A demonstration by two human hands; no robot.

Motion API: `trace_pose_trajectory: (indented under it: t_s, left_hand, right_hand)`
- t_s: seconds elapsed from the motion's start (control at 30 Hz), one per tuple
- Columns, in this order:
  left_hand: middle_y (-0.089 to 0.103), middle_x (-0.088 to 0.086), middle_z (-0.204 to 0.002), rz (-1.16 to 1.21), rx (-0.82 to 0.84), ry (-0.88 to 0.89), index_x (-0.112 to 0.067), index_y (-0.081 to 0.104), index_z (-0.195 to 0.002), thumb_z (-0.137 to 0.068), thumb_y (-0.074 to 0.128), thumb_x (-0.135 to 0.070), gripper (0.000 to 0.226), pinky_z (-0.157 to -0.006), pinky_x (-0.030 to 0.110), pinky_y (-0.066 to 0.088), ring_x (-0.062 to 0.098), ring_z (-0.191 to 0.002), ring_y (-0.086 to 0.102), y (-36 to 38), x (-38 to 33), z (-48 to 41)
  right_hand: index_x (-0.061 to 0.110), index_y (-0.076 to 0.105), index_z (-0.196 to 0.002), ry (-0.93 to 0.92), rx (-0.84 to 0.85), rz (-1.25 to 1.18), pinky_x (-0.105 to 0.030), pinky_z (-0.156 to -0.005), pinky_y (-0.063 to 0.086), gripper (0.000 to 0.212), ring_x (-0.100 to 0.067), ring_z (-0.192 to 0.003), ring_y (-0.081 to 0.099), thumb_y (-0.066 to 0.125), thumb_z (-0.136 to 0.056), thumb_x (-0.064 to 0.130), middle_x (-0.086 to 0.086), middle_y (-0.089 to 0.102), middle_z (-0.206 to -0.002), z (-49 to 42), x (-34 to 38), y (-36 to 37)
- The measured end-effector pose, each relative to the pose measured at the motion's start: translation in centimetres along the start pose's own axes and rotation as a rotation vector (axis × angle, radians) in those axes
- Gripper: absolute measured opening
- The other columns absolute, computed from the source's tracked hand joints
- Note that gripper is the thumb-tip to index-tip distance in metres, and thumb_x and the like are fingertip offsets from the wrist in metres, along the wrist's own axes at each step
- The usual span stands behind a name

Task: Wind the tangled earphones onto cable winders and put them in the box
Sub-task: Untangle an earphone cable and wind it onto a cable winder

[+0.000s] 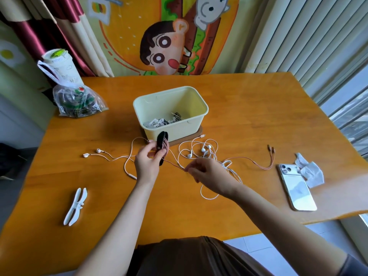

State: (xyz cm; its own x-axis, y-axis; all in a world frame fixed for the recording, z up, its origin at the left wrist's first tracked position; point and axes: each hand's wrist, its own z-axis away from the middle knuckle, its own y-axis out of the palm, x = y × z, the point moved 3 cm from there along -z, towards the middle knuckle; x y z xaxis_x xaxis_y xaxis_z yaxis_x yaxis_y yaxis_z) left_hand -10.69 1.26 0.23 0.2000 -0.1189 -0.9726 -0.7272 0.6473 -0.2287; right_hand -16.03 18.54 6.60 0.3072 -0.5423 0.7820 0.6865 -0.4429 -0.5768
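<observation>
My left hand (147, 163) grips a black cable winder (162, 140) held upright just in front of the box, with pink cable wrapped round its middle. My right hand (207, 172) pinches that pink cable (258, 165) where it runs low over the table; its split plug ends lie to the right. A tangle of white earphones (203, 152) lies between my hands and the box. Another pair of white earbuds (92, 153) trails to the left. The pale yellow box (199, 121) holds several wound earphones. A white winder (76, 206) lies at the front left.
A white phone (298, 192) lies face down at the right with a crumpled tissue (309, 172) beside it. A clear bag (77, 102) and a paper cup (59, 64) stand at the back left of the wooden table (249, 108).
</observation>
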Motion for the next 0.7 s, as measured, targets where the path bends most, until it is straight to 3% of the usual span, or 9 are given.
trace_pose_trajectory:
  t_s: [0.13, 0.27, 0.43, 0.57, 0.7]
  left_hand:
    - [0.063, 0.000, -0.110, -0.174, 0.291, 0.063, -0.010, 0.069, -0.111, -0.085, 0.068, -0.009, 0.026, -0.085, 0.024, 0.046, 0.014, -0.101, 0.056, 1.1, 0.6, 0.7]
    - [0.070, 0.000, -0.105, -0.077, 0.573, -0.044, -0.023, 0.069, -0.107, -0.089, 0.065, -0.012, 0.021, -0.080, 0.024, 0.048, 0.023, -0.096, 0.064, 1.9, 0.3, 2.0]
    - [0.070, -0.015, -0.101, 0.040, 0.698, -0.103, -0.038, 0.066, -0.096, -0.089, 0.062, -0.013, 0.027, -0.091, 0.038, 0.052, 0.023, -0.100, 0.063, 2.0, -1.8, 2.8]
    - [0.072, -0.015, -0.095, 0.248, 0.783, -0.150, -0.027, 0.066, -0.103, -0.084, 0.059, -0.015, 0.023, -0.080, 0.027, 0.055, 0.007, -0.088, 0.066, 2.4, -3.3, 3.6]
    - [0.071, -0.003, -0.095, 0.390, 0.759, -0.217, -0.010, 0.060, -0.120, -0.087, 0.054, -0.011, 0.034, -0.074, 0.023, 0.053, 0.010, -0.083, 0.066, 2.5, -3.7, 3.6]
  right_hand:
    - [0.008, 0.064, -0.098, -0.068, -0.113, 0.166, -0.011, -0.052, 0.036, 0.015, -0.007, -0.062, 0.048, 0.053, -0.094, 0.017, 0.006, 0.056, -0.072, -1.2, 0.9, -2.7]
    - [0.007, 0.067, -0.099, -0.081, -0.106, 0.255, -0.012, -0.056, 0.037, 0.016, -0.011, -0.069, 0.052, 0.056, -0.092, 0.018, -0.001, 0.062, -0.083, -2.5, 0.6, -5.2]
    - [0.008, 0.068, -0.101, -0.065, -0.166, 0.261, -0.007, -0.057, 0.039, 0.019, -0.007, -0.069, 0.052, 0.058, -0.092, 0.022, -0.001, 0.064, -0.087, -3.3, -0.7, -6.7]
    - [0.009, 0.068, -0.096, -0.093, -0.289, 0.194, -0.010, -0.058, 0.040, 0.016, -0.008, -0.068, 0.054, 0.060, -0.091, 0.021, 0.000, 0.064, -0.082, -3.5, -1.2, -6.6]
    - [0.011, 0.066, -0.092, -0.110, -0.336, 0.044, -0.015, -0.059, 0.044, 0.011, -0.009, -0.066, 0.055, 0.059, -0.091, 0.021, 0.001, 0.063, -0.078, -3.2, -1.3, -5.7]
